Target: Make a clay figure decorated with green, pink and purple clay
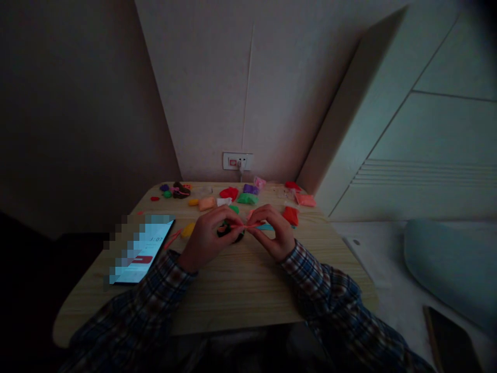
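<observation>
Both arms wear long plaid sleeves, the left sleeve [155, 295] and the right sleeve [334, 295] matching: dark blue cloth crossed by thin pale lines and rusty brown bands, creased into soft folds. The cuffs [297, 258] end at the wrists, leaving the left hand [205, 235] and right hand [275, 231] bare, with slim fingers. Past the near edge of the bench [240, 290], the lap area is too dark to make out.

Socket plate [229, 162] low on the wall [202, 93]; dark flat object [452, 339] near pale cushion [450, 264]
</observation>
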{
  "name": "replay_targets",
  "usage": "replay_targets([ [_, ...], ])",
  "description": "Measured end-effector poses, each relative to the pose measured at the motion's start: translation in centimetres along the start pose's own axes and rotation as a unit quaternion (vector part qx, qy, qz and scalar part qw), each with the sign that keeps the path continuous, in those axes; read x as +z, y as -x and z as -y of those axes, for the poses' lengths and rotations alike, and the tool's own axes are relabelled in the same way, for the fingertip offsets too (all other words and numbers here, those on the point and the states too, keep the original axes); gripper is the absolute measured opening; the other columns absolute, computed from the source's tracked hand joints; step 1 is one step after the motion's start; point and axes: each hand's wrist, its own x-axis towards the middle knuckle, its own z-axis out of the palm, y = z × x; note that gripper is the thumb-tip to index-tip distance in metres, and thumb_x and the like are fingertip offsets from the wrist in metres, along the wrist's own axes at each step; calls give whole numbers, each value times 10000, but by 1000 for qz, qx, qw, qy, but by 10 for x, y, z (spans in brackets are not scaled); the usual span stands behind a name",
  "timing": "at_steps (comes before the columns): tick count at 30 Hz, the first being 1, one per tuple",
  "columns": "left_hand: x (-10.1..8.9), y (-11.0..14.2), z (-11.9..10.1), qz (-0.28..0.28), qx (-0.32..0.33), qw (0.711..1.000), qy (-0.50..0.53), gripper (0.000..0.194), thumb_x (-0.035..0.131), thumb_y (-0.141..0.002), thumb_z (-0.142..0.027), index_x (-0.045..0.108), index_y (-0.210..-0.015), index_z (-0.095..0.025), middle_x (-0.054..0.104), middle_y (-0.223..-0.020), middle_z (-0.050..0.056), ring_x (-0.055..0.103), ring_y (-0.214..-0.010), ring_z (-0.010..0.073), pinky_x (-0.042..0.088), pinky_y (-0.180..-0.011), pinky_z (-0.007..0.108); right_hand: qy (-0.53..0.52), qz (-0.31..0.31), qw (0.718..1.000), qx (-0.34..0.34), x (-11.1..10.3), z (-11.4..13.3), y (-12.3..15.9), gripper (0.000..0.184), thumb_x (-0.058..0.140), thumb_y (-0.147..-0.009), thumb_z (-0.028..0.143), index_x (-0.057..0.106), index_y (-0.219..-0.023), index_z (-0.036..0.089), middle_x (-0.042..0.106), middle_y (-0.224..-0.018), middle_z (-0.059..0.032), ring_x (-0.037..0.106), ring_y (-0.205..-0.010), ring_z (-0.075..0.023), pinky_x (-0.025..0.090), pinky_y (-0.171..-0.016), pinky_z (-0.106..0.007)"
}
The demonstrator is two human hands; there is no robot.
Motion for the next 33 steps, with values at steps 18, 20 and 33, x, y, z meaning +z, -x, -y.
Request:
replay_targets([
  [18, 1, 0, -2, -7, 5, 1000, -4, 70, 577, -760, -182, 566, -696, -156, 581, -713, 17, 539, -699, 139, 424, -659, 262, 3, 11, 1000, 10, 1, -2, 0, 34, 575, -780, 201, 546, -786, 184, 550, -751, -37, 527, -732, -162, 456, -660, -315],
  [20, 1, 0, -3, -10, -1, 1000, -5, 65, 579, -762, -199, 576, -710, -158, 586, -723, 20, 542, -710, 144, 426, -667, 264, 3, 13, 1000, 17, 1, -2, 0, 34, 569, -785, 211, 545, -791, 187, 552, -761, -39, 526, -734, -162, 457, -657, -314],
  [33, 1, 0, -1, 8, -34, 999, 5, 87, 568, -775, -230, 597, -750, -152, 598, -746, 22, 554, -739, 148, 429, -691, 261, 1, 11, 1000, 17, 1, -3, 1, 39, 568, -787, 209, 538, -805, 193, 543, -776, -33, 509, -731, -155, 441, -627, -297],
])
